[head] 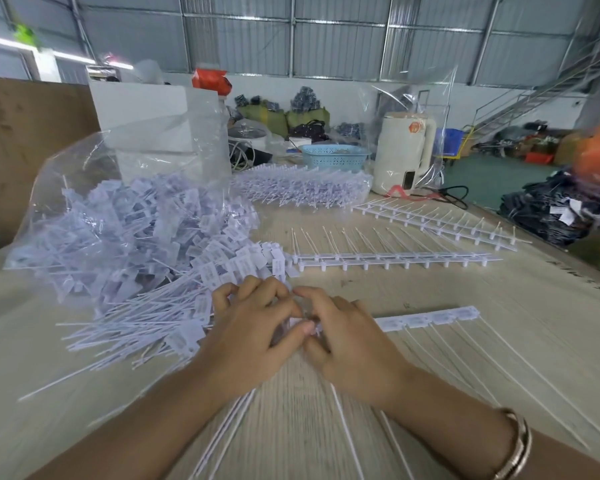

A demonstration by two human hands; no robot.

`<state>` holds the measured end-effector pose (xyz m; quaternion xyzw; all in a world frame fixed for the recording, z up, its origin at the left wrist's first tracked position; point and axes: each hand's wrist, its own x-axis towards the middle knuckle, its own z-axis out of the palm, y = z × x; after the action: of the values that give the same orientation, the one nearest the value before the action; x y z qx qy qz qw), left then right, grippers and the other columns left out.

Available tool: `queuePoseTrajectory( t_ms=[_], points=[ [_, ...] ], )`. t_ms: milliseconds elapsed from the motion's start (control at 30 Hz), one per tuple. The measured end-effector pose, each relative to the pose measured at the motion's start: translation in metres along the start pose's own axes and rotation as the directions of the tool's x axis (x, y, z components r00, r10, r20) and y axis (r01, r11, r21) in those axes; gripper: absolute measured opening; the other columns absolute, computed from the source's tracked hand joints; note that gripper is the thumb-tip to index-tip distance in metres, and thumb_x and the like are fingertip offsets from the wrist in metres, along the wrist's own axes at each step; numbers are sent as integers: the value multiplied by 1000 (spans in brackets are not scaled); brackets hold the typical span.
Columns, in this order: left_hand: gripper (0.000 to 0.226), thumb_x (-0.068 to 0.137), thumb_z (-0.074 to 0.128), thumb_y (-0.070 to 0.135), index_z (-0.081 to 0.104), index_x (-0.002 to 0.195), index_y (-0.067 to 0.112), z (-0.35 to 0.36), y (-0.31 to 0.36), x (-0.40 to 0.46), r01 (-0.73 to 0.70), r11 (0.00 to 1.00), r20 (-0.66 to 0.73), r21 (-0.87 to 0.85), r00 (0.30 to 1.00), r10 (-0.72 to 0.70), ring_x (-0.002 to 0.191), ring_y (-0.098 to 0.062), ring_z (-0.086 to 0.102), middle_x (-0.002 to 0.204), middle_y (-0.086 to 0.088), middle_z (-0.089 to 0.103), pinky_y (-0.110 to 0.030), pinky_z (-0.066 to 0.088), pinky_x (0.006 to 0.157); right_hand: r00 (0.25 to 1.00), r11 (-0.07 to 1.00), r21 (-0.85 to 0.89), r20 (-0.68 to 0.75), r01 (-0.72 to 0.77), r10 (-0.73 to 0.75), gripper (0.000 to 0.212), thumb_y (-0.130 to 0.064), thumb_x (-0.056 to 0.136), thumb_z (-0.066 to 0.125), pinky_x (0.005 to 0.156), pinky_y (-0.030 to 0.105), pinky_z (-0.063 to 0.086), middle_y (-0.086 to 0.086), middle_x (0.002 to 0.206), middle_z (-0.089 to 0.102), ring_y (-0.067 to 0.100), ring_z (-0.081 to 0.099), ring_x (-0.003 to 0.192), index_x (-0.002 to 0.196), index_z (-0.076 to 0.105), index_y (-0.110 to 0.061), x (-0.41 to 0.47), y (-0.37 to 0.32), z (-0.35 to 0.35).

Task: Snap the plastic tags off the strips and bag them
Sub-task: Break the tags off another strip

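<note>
On a pale wooden table (465,341), the left hand (253,327) and right hand (347,337) meet near the middle, both pinching the strip (426,318) that runs right. Loose tags (146,244) spill from a clear bag (66,174) on the left. More strips (395,259) lie farther back. Beyond stand a blue basket (333,155), a cream appliance (404,150) and corrugated metal walls (336,46).

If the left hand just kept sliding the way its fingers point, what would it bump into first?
Probably the loose snapped-off tags just beyond the left hand, at the edge of the heap spilling from the clear bag. Depth is hard to judge, so take that as likely.
</note>
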<state>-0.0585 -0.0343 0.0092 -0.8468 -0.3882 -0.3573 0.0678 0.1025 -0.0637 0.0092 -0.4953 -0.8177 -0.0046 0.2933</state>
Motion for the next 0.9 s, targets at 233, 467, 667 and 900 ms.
queuePoseTrajectory(
  t_ms=[233, 467, 667, 900],
  points=[
    [28, 85, 41, 46, 62, 73, 31, 5, -11, 0, 93, 990, -45, -109, 994, -98, 94, 1, 37, 99, 18, 44, -25, 12, 77, 1000, 990, -138, -13, -15, 14, 36, -44, 93, 42, 96, 31, 25, -12, 119, 57, 10, 49, 111, 127, 45, -34, 0, 8, -20],
    [28, 88, 38, 36, 62, 76, 27, 0, -8, 0, 16, 1000, -7, 18, 1000, -15, 101, -5, 41, 103, 11, 56, -27, 13, 82, 998, 995, -92, 61, -22, 27, 29, -41, 89, 54, 81, 27, 39, -11, 101, 61, 10, 58, 90, 116, 56, -31, 2, 18, -21],
    [34, 88, 37, 43, 63, 75, 25, -2, -9, -1, -10, 1000, 8, 26, 1000, 10, 101, -5, 40, 97, 16, 58, -28, 14, 84, 998, 990, -135, 43, 42, -37, 27, -38, 85, 62, 71, 31, 45, -4, 94, 63, 18, 62, 80, 108, 64, -25, 4, 13, -16],
    [39, 88, 37, 51, 62, 73, 26, -5, -13, 0, -72, 992, 28, 106, 997, 69, 96, -8, 48, 77, 18, 57, -33, 18, 84, 993, 985, -164, 106, 62, -45, 32, -45, 94, 45, 74, 34, 46, -8, 99, 62, 16, 62, 87, 118, 61, -31, 4, 12, -20]
  ],
)
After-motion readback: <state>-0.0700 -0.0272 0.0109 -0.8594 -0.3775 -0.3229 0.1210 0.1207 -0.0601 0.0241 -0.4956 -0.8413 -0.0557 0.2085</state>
